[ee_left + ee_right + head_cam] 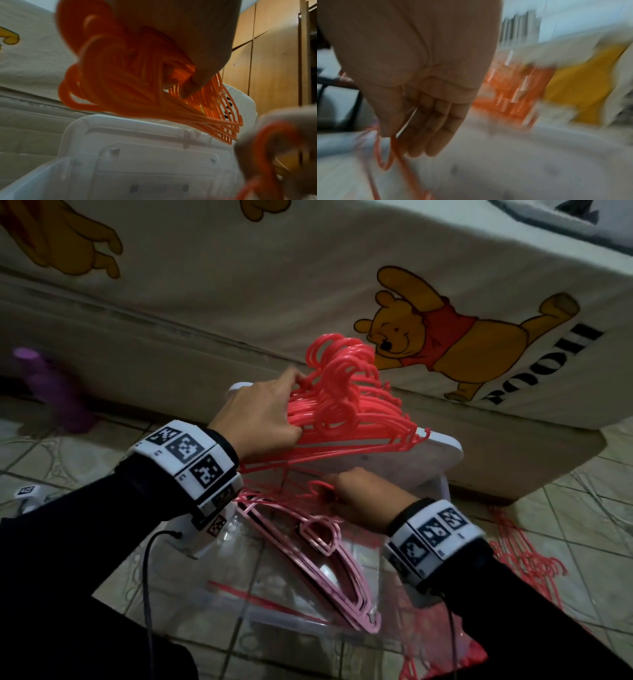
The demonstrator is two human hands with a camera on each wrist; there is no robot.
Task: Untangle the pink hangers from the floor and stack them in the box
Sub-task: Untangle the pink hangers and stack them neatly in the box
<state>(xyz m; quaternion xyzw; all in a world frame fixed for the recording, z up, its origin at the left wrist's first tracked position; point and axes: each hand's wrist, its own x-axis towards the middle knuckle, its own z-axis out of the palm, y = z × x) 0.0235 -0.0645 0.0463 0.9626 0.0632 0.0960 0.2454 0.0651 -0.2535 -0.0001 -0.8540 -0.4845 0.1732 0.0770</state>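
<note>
My left hand (291,409) grips a thick bundle of bright pink hangers (346,405) by their necks and holds it above the far end of the clear plastic box (236,597). The left wrist view shows the thumb (192,83) curled round that bundle (123,81). Lower down, my right hand (330,494) pinches the hook of a single pink hanger (317,486) over the box. In the blurred right wrist view the thin hanger (385,158) runs between thumb and fingers (428,128). A stack of paler pink hangers (329,563) lies inside the box.
The box's white lid (442,446) leans against the bed behind it. A tangle of pink hangers (524,559) lies on the tiled floor at the right. The bed with a cartoon bear sheet (428,330) fills the back. A purple object (51,385) stands far left.
</note>
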